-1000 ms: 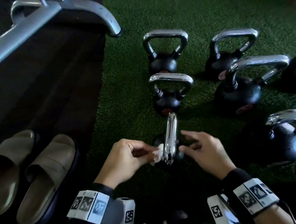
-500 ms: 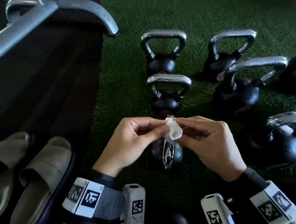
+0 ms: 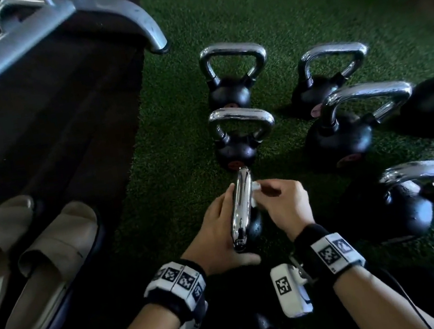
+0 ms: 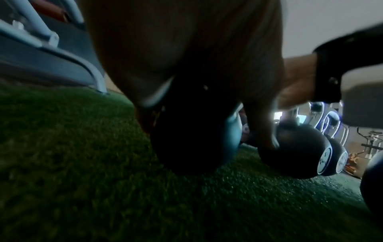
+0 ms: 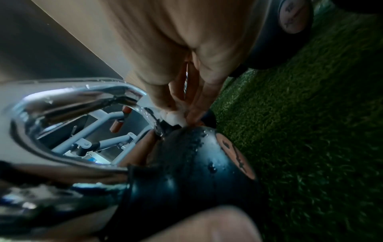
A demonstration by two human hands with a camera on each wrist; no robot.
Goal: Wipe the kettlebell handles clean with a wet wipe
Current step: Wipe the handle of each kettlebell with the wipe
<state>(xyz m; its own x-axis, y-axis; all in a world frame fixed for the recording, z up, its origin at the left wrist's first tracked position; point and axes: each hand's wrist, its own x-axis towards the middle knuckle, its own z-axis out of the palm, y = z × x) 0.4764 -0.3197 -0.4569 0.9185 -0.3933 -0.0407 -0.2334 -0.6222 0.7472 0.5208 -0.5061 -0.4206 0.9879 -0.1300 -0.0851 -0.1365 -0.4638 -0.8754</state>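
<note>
The left hand (image 3: 215, 233) is bracing the nearest kettlebell's handle (image 3: 241, 208), fingers lying flat along it, while the right hand (image 3: 284, 204) is pinching the wet wipe (image 3: 255, 186) against its far side — mid-wipe. Next, probably, rubbing along that side, then the kettlebells (image 3: 242, 134) beyond.

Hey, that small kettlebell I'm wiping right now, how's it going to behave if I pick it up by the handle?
Probably slippery: the chrome handle shows water droplets in the right wrist view. Likely heavy for its size, given the solid-looking black ball. The round body may rock on the turf; the left hand seems to steady it.
</note>
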